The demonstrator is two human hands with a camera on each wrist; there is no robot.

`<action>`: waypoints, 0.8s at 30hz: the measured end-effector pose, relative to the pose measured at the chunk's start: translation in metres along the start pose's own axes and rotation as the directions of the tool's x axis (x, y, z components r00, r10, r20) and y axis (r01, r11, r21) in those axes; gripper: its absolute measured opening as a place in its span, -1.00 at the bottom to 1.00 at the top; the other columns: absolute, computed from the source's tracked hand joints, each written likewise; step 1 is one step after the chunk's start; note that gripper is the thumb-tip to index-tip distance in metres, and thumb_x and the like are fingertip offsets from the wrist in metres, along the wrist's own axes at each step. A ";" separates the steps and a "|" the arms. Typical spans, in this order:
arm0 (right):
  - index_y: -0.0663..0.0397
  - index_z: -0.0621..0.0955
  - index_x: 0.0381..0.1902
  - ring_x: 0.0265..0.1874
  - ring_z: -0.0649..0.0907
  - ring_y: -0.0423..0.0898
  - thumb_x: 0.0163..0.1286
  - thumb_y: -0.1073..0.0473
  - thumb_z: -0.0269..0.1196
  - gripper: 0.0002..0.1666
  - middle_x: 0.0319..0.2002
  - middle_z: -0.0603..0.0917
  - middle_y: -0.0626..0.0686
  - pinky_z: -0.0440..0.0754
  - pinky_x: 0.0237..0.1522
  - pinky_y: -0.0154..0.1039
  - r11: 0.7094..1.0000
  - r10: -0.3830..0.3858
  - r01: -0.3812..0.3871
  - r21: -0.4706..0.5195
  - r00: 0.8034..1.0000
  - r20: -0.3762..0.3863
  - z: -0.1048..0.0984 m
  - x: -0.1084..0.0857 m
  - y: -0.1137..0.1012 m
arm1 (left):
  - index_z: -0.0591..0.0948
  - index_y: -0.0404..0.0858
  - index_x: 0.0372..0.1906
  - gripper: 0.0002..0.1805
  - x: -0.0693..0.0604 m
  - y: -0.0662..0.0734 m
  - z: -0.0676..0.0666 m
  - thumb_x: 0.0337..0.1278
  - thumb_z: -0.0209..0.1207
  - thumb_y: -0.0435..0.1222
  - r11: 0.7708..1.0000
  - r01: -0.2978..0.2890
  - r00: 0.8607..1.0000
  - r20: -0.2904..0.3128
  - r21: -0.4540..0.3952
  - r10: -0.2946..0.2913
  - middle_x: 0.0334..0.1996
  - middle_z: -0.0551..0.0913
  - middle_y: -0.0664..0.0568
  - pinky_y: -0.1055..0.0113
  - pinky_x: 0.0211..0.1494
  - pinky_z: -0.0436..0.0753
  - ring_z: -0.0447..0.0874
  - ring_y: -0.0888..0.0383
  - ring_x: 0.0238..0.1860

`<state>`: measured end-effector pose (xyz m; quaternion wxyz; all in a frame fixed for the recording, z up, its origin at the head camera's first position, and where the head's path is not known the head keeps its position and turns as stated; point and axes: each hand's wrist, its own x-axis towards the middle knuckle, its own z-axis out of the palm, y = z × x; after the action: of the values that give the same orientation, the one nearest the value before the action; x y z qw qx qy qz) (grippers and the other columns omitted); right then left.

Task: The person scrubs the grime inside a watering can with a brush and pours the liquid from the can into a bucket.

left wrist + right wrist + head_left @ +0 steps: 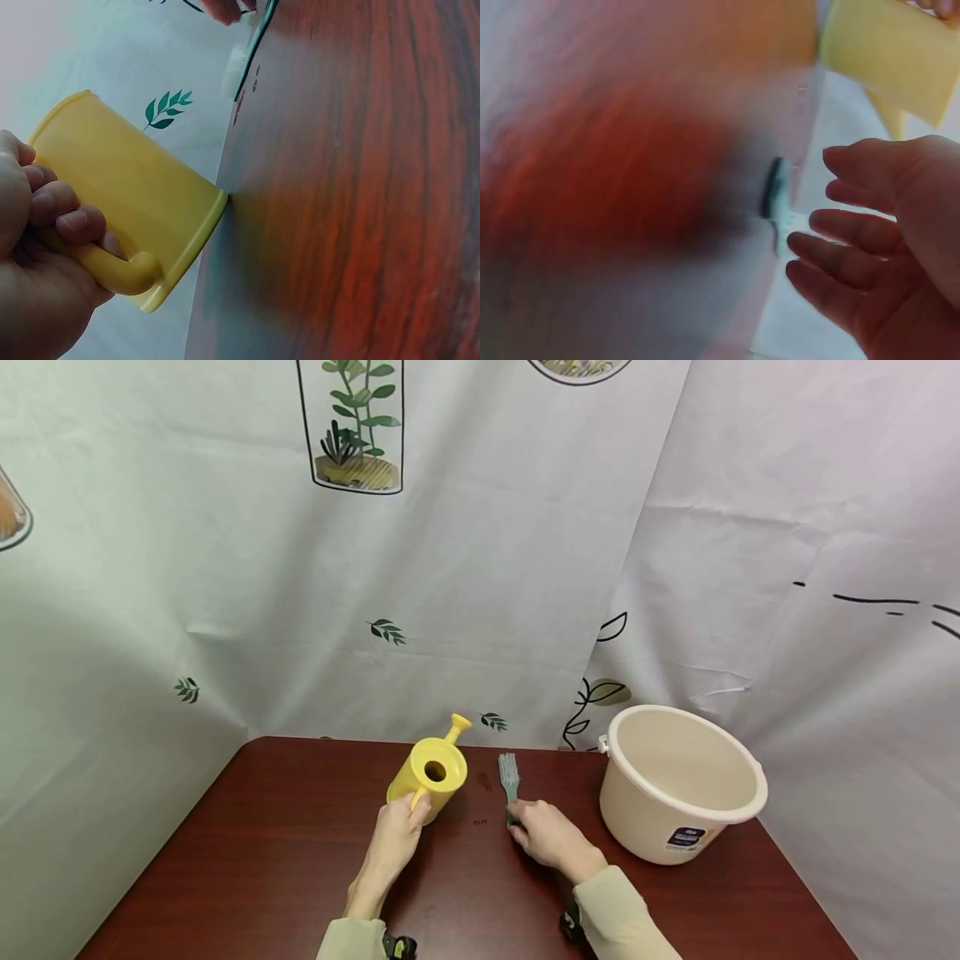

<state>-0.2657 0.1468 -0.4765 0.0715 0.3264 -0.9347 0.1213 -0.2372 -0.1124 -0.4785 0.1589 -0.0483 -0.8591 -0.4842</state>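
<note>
My left hand (397,835) grips the handle of a yellow watering can (438,764), its fingers curled round it in the left wrist view. The can (135,172) is tilted there, and one edge of its base meets the tabletop. A grey-green brush (509,770) lies on the table to the right of the can, bristle end toward the wall. Over the brush's handle hovers my right hand (551,835). In the right wrist view its fingers (840,259) are loosely bent, with a gap between them and the brush (781,199).
On the right of the dark red-brown table (285,843) stands a cream bucket (652,810) with a label. A white printed cloth (480,568) hangs behind the table and along its sides. Small dark marks (480,822) show between the can and the brush.
</note>
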 end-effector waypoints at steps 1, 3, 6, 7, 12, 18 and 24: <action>0.23 0.64 -0.06 -0.15 0.68 0.02 0.33 0.25 0.26 -0.75 -0.12 0.68 0.11 0.61 -0.12 -0.08 1.000 0.009 -0.009 0.013 1.000 0.014 -0.003 -0.001 -0.001 | 0.24 -0.12 -0.69 -0.53 0.000 0.000 0.000 0.37 0.10 -0.23 1.000 0.000 1.000 0.000 0.000 0.000 -0.74 0.15 0.22 0.44 -0.61 0.14 0.07 0.34 -0.71; 0.27 0.60 0.10 0.05 0.62 0.09 0.37 0.22 0.24 -0.61 0.08 0.62 0.21 0.56 0.03 0.00 0.998 0.029 -0.031 0.048 0.999 0.038 -0.010 -0.004 -0.002 | 0.24 -0.12 -0.68 -0.52 0.000 0.000 0.000 0.38 0.10 -0.21 1.000 -0.001 1.000 -0.003 0.003 0.001 -0.74 0.15 0.22 0.44 -0.62 0.14 0.06 0.35 -0.72; 0.29 0.55 0.19 0.18 0.53 0.17 0.38 0.20 0.23 -0.54 0.20 0.52 0.29 0.47 0.14 0.08 0.993 0.065 -0.069 0.099 0.997 0.044 -0.025 -0.012 -0.004 | 0.24 -0.12 -0.69 -0.52 -0.001 0.001 0.001 0.38 0.10 -0.21 1.000 -0.009 1.000 -0.011 0.008 0.009 -0.74 0.14 0.22 0.44 -0.62 0.15 0.06 0.35 -0.72; 0.28 0.55 0.19 0.19 0.51 0.18 0.37 0.20 0.24 -0.53 0.21 0.51 0.30 0.45 0.16 0.09 0.991 0.074 -0.077 0.111 0.997 0.030 -0.030 -0.015 -0.005 | 0.24 -0.13 -0.69 -0.52 -0.001 0.001 0.001 0.37 0.10 -0.22 1.000 -0.013 1.000 -0.014 0.013 0.013 -0.74 0.14 0.22 0.44 -0.62 0.15 0.06 0.35 -0.72; 0.25 0.58 0.17 0.19 0.51 0.20 0.32 0.20 0.29 -0.52 0.20 0.52 0.29 0.41 0.19 0.10 0.992 0.085 -0.072 0.103 0.987 -0.133 -0.062 -0.035 -0.009 | 0.24 -0.12 -0.69 -0.53 0.001 0.003 0.003 0.33 0.13 -0.26 0.998 -0.041 0.999 -0.030 0.043 0.042 -0.74 0.14 0.23 0.43 -0.61 0.14 0.06 0.33 -0.71; 0.21 0.58 0.17 0.18 0.51 0.22 0.30 0.23 0.31 -0.53 0.18 0.55 0.26 0.39 0.19 0.15 0.994 0.096 -0.076 0.073 0.937 -0.336 -0.107 -0.063 -0.009 | 0.24 -0.10 -0.70 -0.53 0.002 0.005 0.005 0.32 0.14 -0.26 0.996 -0.070 0.996 -0.045 0.061 0.073 -0.75 0.12 0.24 0.43 -0.62 0.16 0.06 0.34 -0.72; 0.22 0.59 0.15 0.14 0.54 0.26 0.28 0.29 0.32 -0.53 0.16 0.57 0.27 0.39 0.12 0.21 0.990 0.140 -0.120 0.072 0.872 -0.469 -0.148 -0.094 -0.003 | 0.24 -0.10 -0.70 -0.52 0.001 0.008 0.005 0.35 0.13 -0.23 0.993 -0.104 0.992 -0.062 0.058 0.108 -0.75 0.12 0.25 0.43 -0.62 0.17 0.07 0.34 -0.72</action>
<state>-0.1831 0.2406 -0.3539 0.2824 0.2248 -0.9062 0.2204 -0.2372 -0.1040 -0.4736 0.2137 -0.0734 -0.8626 -0.4526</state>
